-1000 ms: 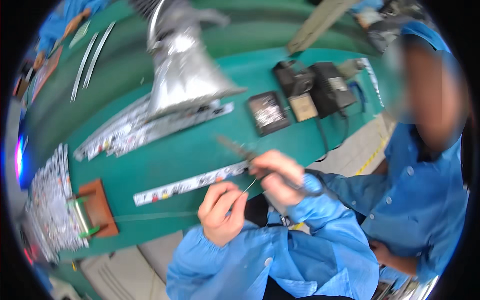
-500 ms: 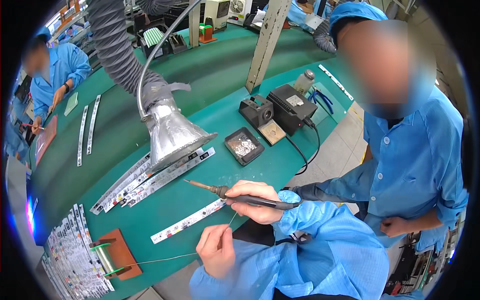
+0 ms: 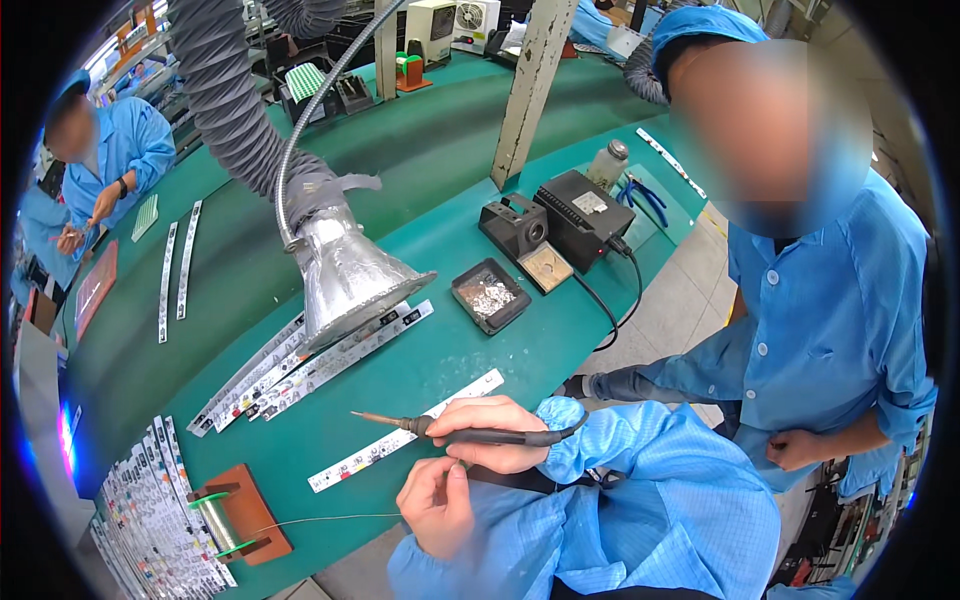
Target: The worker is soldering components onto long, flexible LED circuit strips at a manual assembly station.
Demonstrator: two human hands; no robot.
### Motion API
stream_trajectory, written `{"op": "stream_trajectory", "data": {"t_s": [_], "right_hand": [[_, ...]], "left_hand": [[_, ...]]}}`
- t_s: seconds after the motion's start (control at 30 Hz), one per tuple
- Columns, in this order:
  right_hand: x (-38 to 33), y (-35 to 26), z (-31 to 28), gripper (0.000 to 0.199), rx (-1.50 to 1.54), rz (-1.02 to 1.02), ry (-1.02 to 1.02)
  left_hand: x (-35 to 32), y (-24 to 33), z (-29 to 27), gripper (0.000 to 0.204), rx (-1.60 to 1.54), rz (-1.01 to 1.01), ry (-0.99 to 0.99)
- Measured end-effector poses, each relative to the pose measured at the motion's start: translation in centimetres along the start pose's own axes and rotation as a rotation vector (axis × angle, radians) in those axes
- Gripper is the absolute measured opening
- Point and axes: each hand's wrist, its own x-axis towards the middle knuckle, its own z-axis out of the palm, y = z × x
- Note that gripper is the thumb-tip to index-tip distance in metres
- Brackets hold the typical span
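Note:
My right hand [image 3: 497,432] is closed round the dark handle of a soldering iron [image 3: 385,419], whose tip points left over a white circuit board strip [image 3: 365,458] on the green bench. Close below it, my left hand [image 3: 437,502] pinches thin solder wire [image 3: 340,519]. The wire runs left to a green-ended spool [image 3: 216,524] on a brown stand [image 3: 262,510]. Part of the board lies hidden beneath my right hand and the iron.
A metal fume hood [image 3: 355,270] hangs over stacked strips [image 3: 345,355]. Further right are a black solder-scrap tray [image 3: 490,296], an iron holder [image 3: 516,222], a soldering station [image 3: 583,213] and blue pliers [image 3: 648,200]. More strips [image 3: 150,500] lie left. A person [image 3: 800,300] stands at right.
My right hand has moved down and left with the soldering iron, nearer the board strip. My left hand has shifted slightly down. At far left, a co-worker's hands have moved.

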Motion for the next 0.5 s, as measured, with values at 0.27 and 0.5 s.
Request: {"op": "stream_trajectory", "data": {"t_s": [0.27,0.5], "right_hand": [[0.1,0.0,0.3,0.035,0.002,0.025,-0.008],[0.3,-0.5,-2.2,0.031,-0.174,-0.02,0.049]], "left_hand": [[-0.5,-0.1,-0.7,0.009,0.025,-0.038,0.013],[0.3,0.8,0.3,0.011,0.173,0.012,-0.021]]}}
